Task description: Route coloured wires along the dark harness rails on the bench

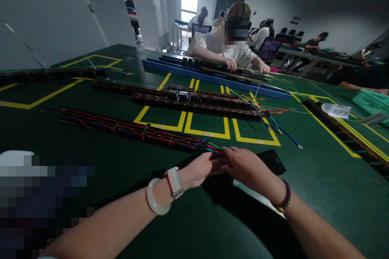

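Observation:
A long dark strip assembly (127, 128) with red and blue wires along it lies slantwise on the green table. Coloured wires (216, 147), green, red and blue among them, come out of its right end. Both of my hands meet over these wires. My left hand (200, 168) is closed round the bundle from the left, its fingertips partly hidden. My right hand (241, 162) reaches in from the right, closed on the same wires with its thumb side on top. The wire ends are hidden under my fingers.
Several similar strips (194, 103) with loose cable lugs lie beyond, over yellow tape outlines. A dark flat object (271, 161) is beside my right hand. Across the table, a person (231, 44) works at a blue rail (212, 79). Another strip (343, 129) lies at right.

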The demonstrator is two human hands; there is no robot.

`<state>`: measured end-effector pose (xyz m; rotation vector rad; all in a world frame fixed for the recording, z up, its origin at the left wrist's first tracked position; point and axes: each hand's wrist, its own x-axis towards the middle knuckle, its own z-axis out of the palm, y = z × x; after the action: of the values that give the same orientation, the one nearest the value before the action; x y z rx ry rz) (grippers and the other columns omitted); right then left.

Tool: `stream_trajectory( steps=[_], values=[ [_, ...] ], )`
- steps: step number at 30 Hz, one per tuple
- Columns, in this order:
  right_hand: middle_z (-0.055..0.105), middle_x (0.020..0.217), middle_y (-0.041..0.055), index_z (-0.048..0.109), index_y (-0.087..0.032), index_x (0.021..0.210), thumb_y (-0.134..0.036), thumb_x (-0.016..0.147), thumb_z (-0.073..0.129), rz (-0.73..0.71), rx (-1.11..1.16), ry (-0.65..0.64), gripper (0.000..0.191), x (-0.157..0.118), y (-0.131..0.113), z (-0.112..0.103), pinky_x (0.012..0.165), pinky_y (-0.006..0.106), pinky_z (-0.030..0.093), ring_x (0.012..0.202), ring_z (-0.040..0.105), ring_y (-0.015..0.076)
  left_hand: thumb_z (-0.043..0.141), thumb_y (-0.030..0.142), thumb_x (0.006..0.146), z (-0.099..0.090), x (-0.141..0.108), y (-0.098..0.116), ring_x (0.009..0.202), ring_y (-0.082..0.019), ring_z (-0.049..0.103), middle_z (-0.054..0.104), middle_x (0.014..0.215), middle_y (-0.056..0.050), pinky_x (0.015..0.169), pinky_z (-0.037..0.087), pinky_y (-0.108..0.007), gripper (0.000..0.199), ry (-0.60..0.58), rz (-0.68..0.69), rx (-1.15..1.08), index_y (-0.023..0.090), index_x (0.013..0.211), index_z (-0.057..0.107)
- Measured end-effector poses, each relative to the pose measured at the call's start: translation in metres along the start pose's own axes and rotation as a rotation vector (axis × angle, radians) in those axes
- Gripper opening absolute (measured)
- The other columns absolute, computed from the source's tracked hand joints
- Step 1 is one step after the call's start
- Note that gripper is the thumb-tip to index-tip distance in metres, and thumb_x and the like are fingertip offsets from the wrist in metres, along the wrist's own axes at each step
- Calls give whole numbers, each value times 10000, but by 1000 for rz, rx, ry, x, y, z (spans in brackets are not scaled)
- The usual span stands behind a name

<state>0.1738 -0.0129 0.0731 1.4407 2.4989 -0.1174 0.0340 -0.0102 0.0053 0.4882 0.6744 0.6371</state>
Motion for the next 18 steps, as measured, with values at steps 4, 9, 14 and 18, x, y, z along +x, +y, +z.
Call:
stream_trajectory(
  steps=[4, 9, 14, 18],
  values=[
    [619, 934, 135, 499, -50, 1245, -9, 811, 421, 77, -199, 12, 443, -4, -22, 3, 708, 314, 450, 803, 605, 199, 424, 44, 836, 6, -6, 7, 845, -112, 600, 631, 926, -85, 943, 431, -328, 179, 23, -13, -85, 97, 931, 565],
    [614, 885, 145, 462, -18, 1309, -13, 847, 383, 197, -296, 94, 468, -6, -44, 17, 669, 327, 469, 770, 592, 201, 463, 19, 761, 5, -10, 12, 652, -64, 533, 568, 683, -16, 753, 446, -208, 130, 50, -40, -161, 99, 675, 518],
    [602, 908, 157, 455, -14, 1322, -17, 856, 364, 255, -365, 190, 475, -8, -53, 27, 661, 329, 487, 763, 574, 196, 458, 165, 836, -1, -4, 7, 629, -63, 504, 535, 666, -11, 672, 428, -193, 157, 43, -55, -227, 105, 724, 549],
    [590, 999, 196, 399, 35, 1350, -12, 832, 379, 246, -401, 212, 520, -8, -57, 35, 732, 351, 501, 843, 573, 218, 529, 269, 860, 3, -4, 3, 743, -74, 547, 591, 815, -33, 773, 442, -219, 165, 61, 13, -187, 109, 848, 565]
  ],
)
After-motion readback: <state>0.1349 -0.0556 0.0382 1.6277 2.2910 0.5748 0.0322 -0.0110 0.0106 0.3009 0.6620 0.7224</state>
